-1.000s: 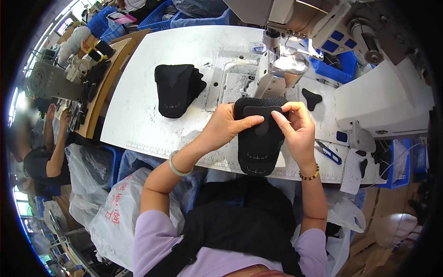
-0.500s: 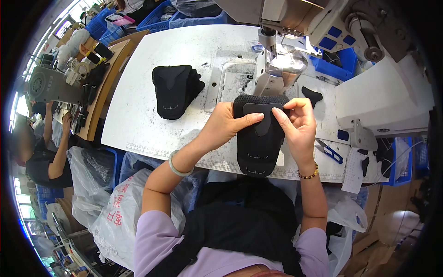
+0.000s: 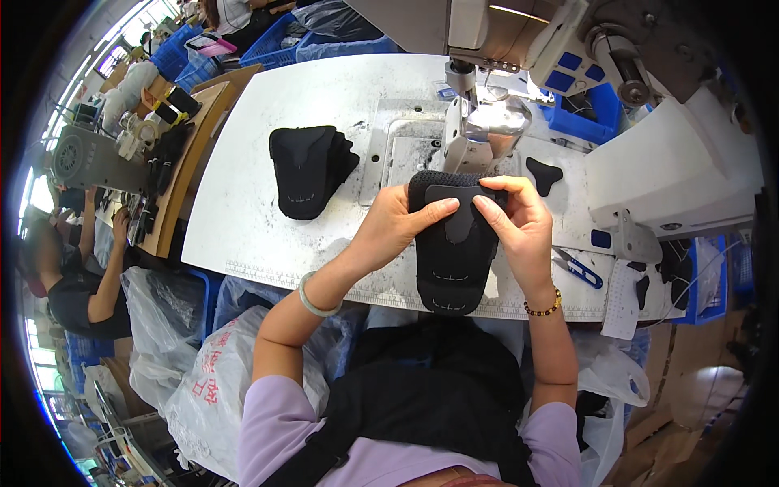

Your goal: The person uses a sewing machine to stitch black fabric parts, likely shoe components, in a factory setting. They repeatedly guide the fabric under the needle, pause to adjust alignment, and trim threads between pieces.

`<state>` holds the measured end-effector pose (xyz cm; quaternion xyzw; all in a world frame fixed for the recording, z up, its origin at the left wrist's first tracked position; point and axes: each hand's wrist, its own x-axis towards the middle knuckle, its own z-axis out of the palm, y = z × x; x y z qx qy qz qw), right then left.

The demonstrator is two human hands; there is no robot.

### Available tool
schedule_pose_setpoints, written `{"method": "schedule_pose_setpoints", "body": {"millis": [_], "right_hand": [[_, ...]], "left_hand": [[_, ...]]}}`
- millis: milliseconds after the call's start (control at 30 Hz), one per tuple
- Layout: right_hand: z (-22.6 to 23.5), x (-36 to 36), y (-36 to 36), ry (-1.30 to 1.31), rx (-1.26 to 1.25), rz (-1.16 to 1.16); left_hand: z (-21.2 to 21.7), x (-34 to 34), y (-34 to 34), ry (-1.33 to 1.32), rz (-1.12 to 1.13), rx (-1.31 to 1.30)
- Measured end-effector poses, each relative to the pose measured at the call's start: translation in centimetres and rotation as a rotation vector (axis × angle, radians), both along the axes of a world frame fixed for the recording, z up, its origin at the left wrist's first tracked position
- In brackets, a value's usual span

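Between my hands is a stack of black fabric shoe tongues with short white stitch marks near the lower ends. A smooth black T-shaped patch lies on the top piece. My left hand grips the stack's left side, its thumb pressing on the patch. From the right, my right hand pinches the upper right edge, thumb on the patch and fingers behind. The sewing machine's post stands just beyond the stack. A second pile of black tongues lies to the left on the white table.
One loose black patch lies right of the post. Blue-handled thread snips rest near the right edge, beside a white card. Blue bins and plastic bags surround the table. Another person works at the far left.
My hands keep their grip on the stack, with the right fingers shifted slightly at the upper edge. The whole view has tilted a little, so the table and machine appear slightly lower.
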<state>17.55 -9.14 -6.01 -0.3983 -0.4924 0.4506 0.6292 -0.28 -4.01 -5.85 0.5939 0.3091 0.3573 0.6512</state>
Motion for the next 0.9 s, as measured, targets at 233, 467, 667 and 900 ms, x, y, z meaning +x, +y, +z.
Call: {"method": "schedule_pose_setpoints", "body": {"millis": [233, 467, 667, 900], "right_hand": [[0.1, -0.1, -0.1, -0.049, 0.028, -0.011], [0.1, -0.1, 0.0, -0.058, 0.017, -0.013], [0.1, -0.3, 0.2, -0.035, 0.071, -0.017], [0.1, 0.0, 0.6, 0.006, 0.06, -0.001]], "left_hand": [[0.2, -0.1, 0.0, -0.007, -0.006, -0.036], [0.4, -0.2, 0.0, 0.011, -0.013, -0.014], [1.6, -0.4, 0.4, 0.102, -0.067, 0.0], [2.2, -0.3, 1.0, 0.135, -0.09, -0.002]]}}
